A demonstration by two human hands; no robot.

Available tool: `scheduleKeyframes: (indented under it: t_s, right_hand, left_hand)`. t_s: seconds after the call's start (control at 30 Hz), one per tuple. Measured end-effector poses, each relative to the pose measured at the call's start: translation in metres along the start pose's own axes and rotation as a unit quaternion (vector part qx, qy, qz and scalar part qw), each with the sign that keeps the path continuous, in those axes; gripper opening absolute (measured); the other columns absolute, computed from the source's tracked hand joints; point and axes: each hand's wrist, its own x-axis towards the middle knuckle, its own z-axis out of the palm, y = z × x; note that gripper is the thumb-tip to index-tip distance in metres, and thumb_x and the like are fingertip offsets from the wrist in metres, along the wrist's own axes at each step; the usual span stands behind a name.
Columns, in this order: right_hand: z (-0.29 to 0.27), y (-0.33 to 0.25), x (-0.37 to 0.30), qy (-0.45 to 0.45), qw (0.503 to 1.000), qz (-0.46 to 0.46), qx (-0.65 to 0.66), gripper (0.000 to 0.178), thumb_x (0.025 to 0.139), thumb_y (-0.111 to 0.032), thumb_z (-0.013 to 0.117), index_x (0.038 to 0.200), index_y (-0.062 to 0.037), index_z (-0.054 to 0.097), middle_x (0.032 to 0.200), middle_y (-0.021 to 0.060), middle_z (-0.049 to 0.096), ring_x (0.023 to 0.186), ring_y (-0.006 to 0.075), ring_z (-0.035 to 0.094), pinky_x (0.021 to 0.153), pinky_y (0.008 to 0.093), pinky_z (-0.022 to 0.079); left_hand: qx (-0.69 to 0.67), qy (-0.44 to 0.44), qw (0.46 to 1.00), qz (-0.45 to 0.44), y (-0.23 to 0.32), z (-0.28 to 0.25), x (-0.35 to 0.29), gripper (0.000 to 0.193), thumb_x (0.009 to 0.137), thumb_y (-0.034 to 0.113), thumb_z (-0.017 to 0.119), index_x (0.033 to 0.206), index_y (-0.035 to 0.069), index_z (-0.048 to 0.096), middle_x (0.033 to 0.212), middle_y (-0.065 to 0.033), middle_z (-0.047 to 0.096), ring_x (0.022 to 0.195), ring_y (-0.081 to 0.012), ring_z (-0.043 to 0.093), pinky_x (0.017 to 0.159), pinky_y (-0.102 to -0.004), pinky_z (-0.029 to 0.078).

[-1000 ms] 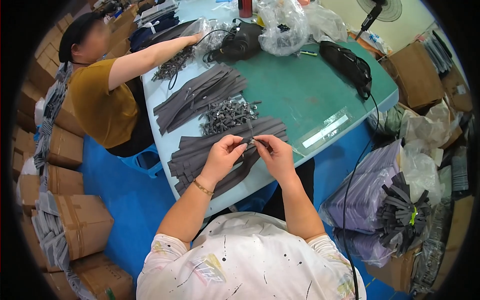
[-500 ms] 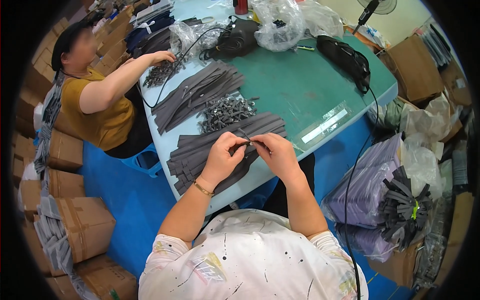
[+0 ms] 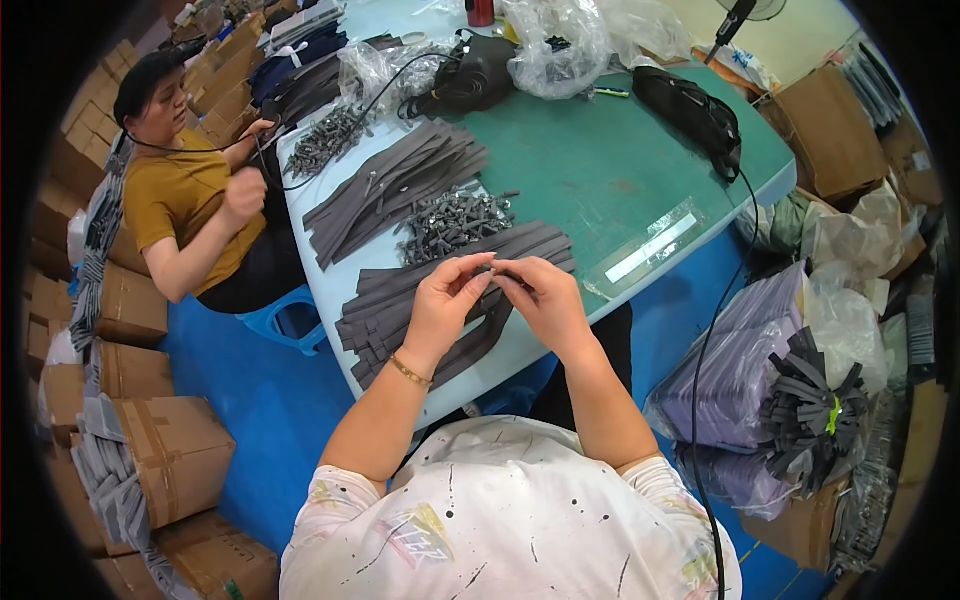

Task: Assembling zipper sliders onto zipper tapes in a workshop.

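My left hand (image 3: pixel 440 305) and my right hand (image 3: pixel 548 302) meet over the near edge of the table, fingertips pinched together. Between them is the end of a dark grey zipper strip (image 3: pixel 486 335), which curves down below my hands. The exact spot under the fingertips is hidden. Beneath and beyond my hands lies a layered stack of similar dark grey zipper strips (image 3: pixel 385 300). Just past it is a heap of small grey zipper sliders (image 3: pixel 455 226) with pull tabs. A second bundle of strips (image 3: pixel 390 190) lies farther left.
At the table's left side, a seated co-worker (image 3: pixel 200 205) works near another slider heap (image 3: pixel 325 145). The green mat (image 3: pixel 590 160) bears a black bag (image 3: pixel 690 120) and plastic bags (image 3: pixel 560 50). Cartons (image 3: pixel 175 455) stand left; wrapped purple bundles (image 3: pixel 735 350) stand right. A black cable (image 3: pixel 705 370) hangs nearby.
My hands have drawn closer together and up slightly, still pinching the strip. The co-worker's arm has pulled back from the far slider heap toward the body.
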Motion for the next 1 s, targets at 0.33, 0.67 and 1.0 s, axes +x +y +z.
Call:
scheduleKeyframes:
  t_s: [0.33, 0.67, 1.0]
  right_hand:
    - [0.015, 0.002, -0.006, 0.026, 0.916, 0.268, 0.298, 0.01, 0.084, -0.009, 0.065, 0.091, -0.0024, 0.063, 0.077, -0.0027, 0.06, 0.064, 0.0025, 0.052, 0.051, 0.0181, 0.04]
    - [0.011, 0.01, -0.004, -0.022, 0.948, 0.232, 0.218, 0.012, 0.082, -0.01, 0.067, 0.088, 0.0, 0.062, 0.075, -0.0024, 0.06, 0.065, 0.0024, 0.053, 0.056, 0.0167, 0.041]
    - [0.0, 0.012, -0.005, -0.054, 0.945, 0.259, 0.192, 0.016, 0.08, -0.014, 0.068, 0.084, 0.0013, 0.063, 0.072, 0.0015, 0.064, 0.066, 0.0055, 0.057, 0.059, 0.0213, 0.046]
  left_hand:
    - [-0.237, 0.027, 0.966, -0.102, -0.019, -0.019, 0.009, 0.019, 0.089, 0.007, 0.058, 0.107, 0.003, 0.061, 0.096, -0.0033, 0.063, 0.086, -0.0101, 0.058, 0.079, -0.0243, 0.046]
    - [-0.09, -0.003, 0.994, -0.055, -0.012, -0.015, 0.005, 0.017, 0.087, 0.003, 0.058, 0.103, 0.002, 0.063, 0.096, -0.0026, 0.062, 0.087, -0.0064, 0.055, 0.078, -0.0199, 0.044]
    - [-0.094, -0.013, 0.992, -0.083, -0.007, -0.011, 0.004, 0.015, 0.086, 0.001, 0.058, 0.099, 0.002, 0.065, 0.089, 0.0013, 0.056, 0.084, -0.0059, 0.053, 0.077, -0.0184, 0.042]
